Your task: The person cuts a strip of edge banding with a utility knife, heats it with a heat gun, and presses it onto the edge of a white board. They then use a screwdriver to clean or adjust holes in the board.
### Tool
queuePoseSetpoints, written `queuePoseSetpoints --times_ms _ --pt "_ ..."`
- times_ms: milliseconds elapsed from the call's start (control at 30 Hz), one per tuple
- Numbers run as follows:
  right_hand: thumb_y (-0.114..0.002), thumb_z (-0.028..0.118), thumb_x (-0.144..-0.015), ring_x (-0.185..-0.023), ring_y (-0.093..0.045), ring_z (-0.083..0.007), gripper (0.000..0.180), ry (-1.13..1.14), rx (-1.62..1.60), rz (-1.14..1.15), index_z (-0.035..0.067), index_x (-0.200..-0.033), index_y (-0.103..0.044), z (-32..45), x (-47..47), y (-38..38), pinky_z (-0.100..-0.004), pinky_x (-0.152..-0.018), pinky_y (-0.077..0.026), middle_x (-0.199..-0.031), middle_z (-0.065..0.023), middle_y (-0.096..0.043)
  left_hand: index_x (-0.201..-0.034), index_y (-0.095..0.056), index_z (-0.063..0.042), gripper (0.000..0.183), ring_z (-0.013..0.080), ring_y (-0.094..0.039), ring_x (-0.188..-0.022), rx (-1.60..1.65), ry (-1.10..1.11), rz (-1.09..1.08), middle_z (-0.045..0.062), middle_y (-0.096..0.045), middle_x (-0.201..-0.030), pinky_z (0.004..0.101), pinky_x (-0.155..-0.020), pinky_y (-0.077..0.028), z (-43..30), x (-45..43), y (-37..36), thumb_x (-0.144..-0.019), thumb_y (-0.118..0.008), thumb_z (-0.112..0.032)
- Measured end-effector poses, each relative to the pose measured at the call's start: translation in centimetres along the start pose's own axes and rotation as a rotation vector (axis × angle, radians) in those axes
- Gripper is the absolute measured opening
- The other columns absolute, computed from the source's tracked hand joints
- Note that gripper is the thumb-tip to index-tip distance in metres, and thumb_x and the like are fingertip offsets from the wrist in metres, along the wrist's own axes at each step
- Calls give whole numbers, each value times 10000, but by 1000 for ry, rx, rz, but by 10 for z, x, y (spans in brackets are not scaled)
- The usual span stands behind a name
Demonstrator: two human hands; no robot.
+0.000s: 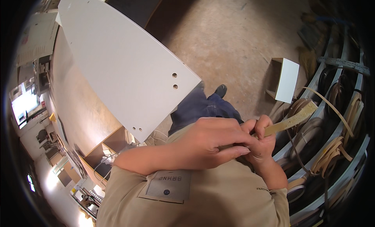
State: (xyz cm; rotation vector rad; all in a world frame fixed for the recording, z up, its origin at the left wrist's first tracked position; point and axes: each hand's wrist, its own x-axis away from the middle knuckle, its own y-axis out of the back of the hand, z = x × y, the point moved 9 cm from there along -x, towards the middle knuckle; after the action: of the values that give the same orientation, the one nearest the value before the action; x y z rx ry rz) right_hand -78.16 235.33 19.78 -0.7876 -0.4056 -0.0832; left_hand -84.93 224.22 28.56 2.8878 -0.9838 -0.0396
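A short yellowish-beige strip (293, 121), apparently edge banding with a rough, speckled face, sticks out to the right of my right hand (260, 139). My right hand grips it between thumb and fingers in front of my torso. From the left, my left hand (219, 140) reaches across, its fingertips and thumb against my right hand. Whether anything lies between those left fingertips is hidden. Beyond my left forearm is a large white panel (126, 59) with two larger round holes near one corner and two smaller ones near another.
Right, a metal rack (312, 80) holds several coils of edge banding (328, 158); a loose strip (331, 103) arcs out from it. A small white-faced box (287, 80) stands on the floor before the rack. Left, below the panel, is an open wooden cabinet or box (114, 140) with cables near it.
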Motion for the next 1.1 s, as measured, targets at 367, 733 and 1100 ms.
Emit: queuePoseSetpoints --times_ms 367,733,1100 --pt "-935 81 -667 -644 -452 -83 561 -117 -128 289 125 -795 -390 85 -79 13 -257 -605 -431 -753 -35 -532 -919 -721 -34 180 202 -652 -642 118 -360 -41 77 -679 -783 295 -559 -524 -15 -112 -11 -759 -803 -46" --pt "-913 160 -657 -768 -453 -54 535 -399 68 471 110 -856 -419 247 -229 28 -233 -671 -415 -804 40 -487 -847 -676 -18 118 233 -668 -692 -229 -719 -80 78 -683 -785 355 -640 -578 -79 -331 -11 -814 -755 -99" --pt "-466 236 -1036 -495 -390 -70 276 -148 31 -174 67 -1243 -538 484 -435 301 -218 -410 -321 -750 -3 -518 -741 -525 -25 141 224 -543 -568 -195 -312 -162 105 -585 -684 335 -529 -459 -3 -618 -49 -876 -503 -58"
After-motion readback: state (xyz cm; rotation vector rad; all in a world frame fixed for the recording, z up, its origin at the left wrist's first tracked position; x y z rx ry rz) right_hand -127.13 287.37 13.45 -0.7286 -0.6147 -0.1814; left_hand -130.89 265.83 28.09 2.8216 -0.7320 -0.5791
